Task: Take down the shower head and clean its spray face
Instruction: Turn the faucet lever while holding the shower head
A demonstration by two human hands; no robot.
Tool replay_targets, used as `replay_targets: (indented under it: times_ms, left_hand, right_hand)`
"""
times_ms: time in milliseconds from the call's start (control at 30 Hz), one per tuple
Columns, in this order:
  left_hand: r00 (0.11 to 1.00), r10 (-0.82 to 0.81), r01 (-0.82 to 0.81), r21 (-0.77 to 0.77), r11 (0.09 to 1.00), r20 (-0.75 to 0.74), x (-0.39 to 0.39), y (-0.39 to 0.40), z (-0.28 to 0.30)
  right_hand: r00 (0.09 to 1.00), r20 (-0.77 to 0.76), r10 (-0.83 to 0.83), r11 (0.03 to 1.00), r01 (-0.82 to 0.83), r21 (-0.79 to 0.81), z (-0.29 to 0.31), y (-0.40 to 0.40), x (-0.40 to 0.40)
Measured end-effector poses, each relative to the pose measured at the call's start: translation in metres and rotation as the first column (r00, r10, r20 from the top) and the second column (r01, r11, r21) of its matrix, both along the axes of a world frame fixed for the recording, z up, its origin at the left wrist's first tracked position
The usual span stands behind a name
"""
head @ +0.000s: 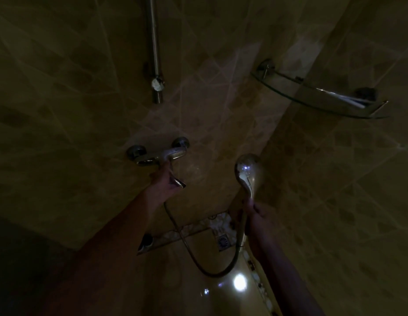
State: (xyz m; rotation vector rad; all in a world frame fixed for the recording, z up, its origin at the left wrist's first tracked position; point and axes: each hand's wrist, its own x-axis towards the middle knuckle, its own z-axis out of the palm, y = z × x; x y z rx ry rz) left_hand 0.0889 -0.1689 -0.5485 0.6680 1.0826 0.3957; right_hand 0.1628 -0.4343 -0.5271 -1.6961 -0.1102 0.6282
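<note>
Gripped by its handle in the right hand point(258, 221), fingers curled round the stem: the shower head point(246, 172), off the wall rail and held upright in a dim tiled corner, chrome back toward the camera, spray face turned away and out of sight. Trailing from the bottom of the handle, the hose point(212, 273), looping down toward the floor and climbing back up to the mixer tap point(158, 153) on the wall. At the tap's lever point(178, 182), the left hand point(163, 182), arm stretched forward, fingers wrapped about the lever just below the tap body; exact finger placement lost in the gloom. Well apart, the two hands, with the shower head to the right of the tap and slightly lower.

Above the tap, on the same wall, a vertical rail point(153, 42) ending in a round bracket point(157, 84), with nothing hanging from it. High to the right, spanning the corner, a glass shelf point(312, 94) with a metal edge, carrying a dark, indistinct object point(365, 93) near its far end. Down in the corner of the floor, a square drain grate point(223, 240) beside a patterned border strip. Nearer the camera, bright spots of reflected light point(239, 282) on the wet-looking floor.
</note>
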Motion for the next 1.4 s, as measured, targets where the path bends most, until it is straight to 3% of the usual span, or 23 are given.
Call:
replay_targets:
  times_ms: [533, 800, 933, 1133, 1400]
  left_hand:
    - [1.000, -0.012, 0.012, -0.010, 1.000, 0.009, -0.002, 0.009, -0.014]
    - [0.996, -0.081, 0.083, 0.085, 0.993, -0.023, -0.002, 0.010, -0.013]
    - [0.998, -0.057, 0.057, -0.021, 0.998, 0.014, -0.002, 0.010, -0.011]
    - [0.987, -0.141, 0.145, -0.045, 0.988, 0.076, -0.003, 0.010, -0.014]
    - [0.991, -0.135, 0.135, -0.020, 0.991, 0.002, -0.002, 0.008, -0.007]
  right_hand:
    - [1.000, 0.009, -0.011, 1.000, 0.011, 0.007, -0.002, 0.010, -0.007]
    - [1.000, 0.005, -0.008, 1.000, 0.008, 0.006, -0.003, 0.014, -0.008]
    - [0.999, 0.022, -0.024, 1.000, 0.024, -0.008, 0.003, 0.015, -0.010]
    - [1.000, 0.017, -0.022, 1.000, 0.021, 0.007, -0.002, 0.015, -0.009]
    - [1.000, 0.011, 0.009, 1.000, -0.009, 0.010, 0.003, 0.006, -0.008]
